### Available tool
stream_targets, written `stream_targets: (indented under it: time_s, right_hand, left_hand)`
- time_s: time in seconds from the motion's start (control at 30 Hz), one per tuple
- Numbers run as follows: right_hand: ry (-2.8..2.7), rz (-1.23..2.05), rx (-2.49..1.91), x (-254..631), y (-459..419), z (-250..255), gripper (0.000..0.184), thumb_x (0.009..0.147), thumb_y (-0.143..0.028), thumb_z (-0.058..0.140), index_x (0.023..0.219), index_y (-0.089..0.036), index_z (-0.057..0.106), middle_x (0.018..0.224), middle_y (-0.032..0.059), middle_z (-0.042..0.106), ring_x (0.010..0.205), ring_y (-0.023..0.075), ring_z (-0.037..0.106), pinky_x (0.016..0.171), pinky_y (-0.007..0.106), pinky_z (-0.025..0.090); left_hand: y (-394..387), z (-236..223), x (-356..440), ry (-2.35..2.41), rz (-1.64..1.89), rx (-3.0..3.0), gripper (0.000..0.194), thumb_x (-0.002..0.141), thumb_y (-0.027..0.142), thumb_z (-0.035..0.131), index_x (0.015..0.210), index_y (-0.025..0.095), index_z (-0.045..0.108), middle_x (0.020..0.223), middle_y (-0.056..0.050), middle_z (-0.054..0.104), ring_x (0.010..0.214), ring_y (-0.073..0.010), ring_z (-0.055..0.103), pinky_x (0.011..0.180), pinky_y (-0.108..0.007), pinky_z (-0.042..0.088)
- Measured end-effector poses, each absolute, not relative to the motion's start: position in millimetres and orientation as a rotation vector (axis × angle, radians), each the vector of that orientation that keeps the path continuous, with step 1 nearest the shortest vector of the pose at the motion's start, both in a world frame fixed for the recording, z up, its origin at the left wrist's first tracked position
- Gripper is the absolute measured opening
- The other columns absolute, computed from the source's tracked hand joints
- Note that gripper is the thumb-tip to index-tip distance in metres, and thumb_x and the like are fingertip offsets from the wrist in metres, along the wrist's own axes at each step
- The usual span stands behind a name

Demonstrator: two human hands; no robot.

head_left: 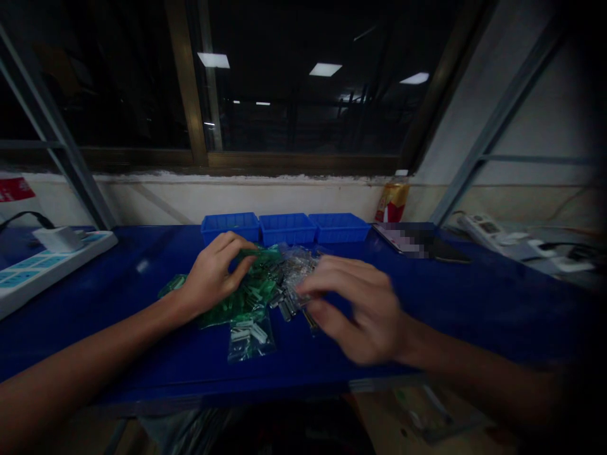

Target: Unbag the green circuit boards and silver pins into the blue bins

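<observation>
My left hand [215, 275] is over a green plastic bag [232, 303] of small parts, its thumb and fingers closed on the upper edge of the green film. My right hand [363, 306], smeared by motion, hovers right of a heap of small metal pieces [286, 308] and clear plastic bags [298, 265]. Its thumb and curved fingers are apart, with nothing visible between them. In front of the green bag lies a small clear bag of pale strip-like pieces [250, 333].
Three blue bins [287, 229] line the back of the blue table [156, 366]. Power strips stand at the left [57, 259] and right [512, 246]. A dark flat device [441, 246] and a red-and-gold package [392, 201] are at the back right.
</observation>
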State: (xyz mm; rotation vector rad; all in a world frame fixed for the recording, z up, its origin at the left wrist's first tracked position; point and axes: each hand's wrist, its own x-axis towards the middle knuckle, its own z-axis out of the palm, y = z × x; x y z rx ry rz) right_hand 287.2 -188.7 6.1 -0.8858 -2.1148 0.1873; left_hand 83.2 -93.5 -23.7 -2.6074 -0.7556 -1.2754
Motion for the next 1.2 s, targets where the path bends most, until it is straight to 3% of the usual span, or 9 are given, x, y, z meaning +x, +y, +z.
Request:
stream_targets:
  time_s: [0.13,0.23,0.33,0.47,0.6,0.73,0.87,1.03,1.2]
  right_hand:
    - [-1.9,1.019,-1.041,269,-150,3,0.056,0.088,-0.052,0.021,0.078,-0.013,0.06,0.057,0.0037,0.055,0.048,0.0096,0.049,0.042,0.022,0.035]
    - [-1.716,1.283,-1.0,257,-133,-5,0.049,0.084,-0.053,0.031,0.078,-0.013,0.057,0.058,0.0027,0.055,0.045,0.0083,0.048,0.038,0.02,0.029]
    - [-1.65,1.128,-1.019,258,-126,-15,0.028,0.081,-0.04,0.045,0.073,-0.015,0.053,0.058,-0.0008,0.052,0.045,0.0072,0.046,0.04,0.02,0.03]
    - [-1.815,0.413,-1.062,276,-123,-22,0.014,0.079,-0.028,0.05,0.079,-0.016,0.058,0.062,-0.0011,0.052,0.054,0.0092,0.047,0.051,0.024,0.036]
    - [-1.913,0.013,-0.956,287,-126,-20,0.016,0.081,-0.021,0.048,0.085,-0.017,0.063,0.072,0.0017,0.056,0.064,0.0115,0.05,0.058,0.026,0.039]
    - [-1.972,0.007,-0.863,281,-131,-25,0.018,0.08,-0.019,0.048,0.089,-0.021,0.065,0.078,0.0024,0.055,0.07,0.0125,0.052,0.06,0.027,0.042]
    - [-2.082,0.015,-0.83,275,-132,-33,0.025,0.078,-0.013,0.046,0.091,-0.023,0.065,0.087,0.0038,0.049,0.079,0.0135,0.051,0.068,0.029,0.044]
    - [-2.091,0.077,-0.933,276,-135,-31,0.031,0.072,-0.023,0.058,0.102,-0.02,0.059,0.105,0.0078,0.041,0.105,0.0198,0.042,0.091,0.037,0.037]
    - [-1.918,0.411,-1.024,275,-133,-26,0.025,0.078,-0.04,0.051,0.084,-0.017,0.06,0.097,0.0063,0.044,0.099,0.018,0.045,0.09,0.036,0.035]
  left_hand:
    - [-104,-18,82,-0.645,-1.357,-2.496,0.014,0.079,0.012,0.051,0.092,0.014,0.057,0.082,-0.005,0.054,0.077,-0.013,0.052,0.068,-0.026,0.045]
    - [-105,-20,79,-0.585,-1.289,-2.484,0.025,0.077,0.005,0.05,0.099,0.017,0.056,0.086,-0.004,0.051,0.079,-0.0131,0.051,0.068,-0.025,0.045]
    - [-102,-22,77,-0.604,-1.136,-2.546,0.033,0.077,0.007,0.049,0.106,0.02,0.054,0.093,-0.006,0.051,0.084,-0.016,0.049,0.071,-0.029,0.044]
    - [-101,-21,78,-0.699,-0.894,-2.793,0.037,0.079,0.031,0.053,0.114,0.019,0.051,0.103,-0.009,0.053,0.093,-0.0214,0.048,0.08,-0.037,0.042]
    - [-102,-16,79,-1.091,-1.061,-3.089,0.041,0.087,0.044,0.031,0.103,0.016,0.057,0.089,-0.007,0.061,0.082,-0.0193,0.054,0.072,-0.035,0.044]
    - [-99,-16,81,-1.552,-1.389,-3.347,0.063,0.087,0.051,0.012,0.075,0.013,0.06,0.072,-0.009,0.061,0.064,-0.0162,0.056,0.049,-0.026,0.042]
    - [-97,-20,84,-1.726,-1.48,-3.314,0.039,0.083,0.047,0.039,0.074,0.013,0.056,0.065,-0.003,0.056,0.055,-0.0118,0.05,0.045,-0.022,0.038]
    - [-98,-20,81,-1.135,-1.382,-2.944,0.018,0.083,0.031,0.048,0.087,0.015,0.055,0.075,-0.002,0.056,0.068,-0.0132,0.052,0.06,-0.025,0.043]
    - [-96,-20,74,-0.579,-1.119,-2.677,0.016,0.083,0.016,0.048,0.095,0.015,0.057,0.088,-0.006,0.056,0.083,-0.0148,0.051,0.073,-0.028,0.043]
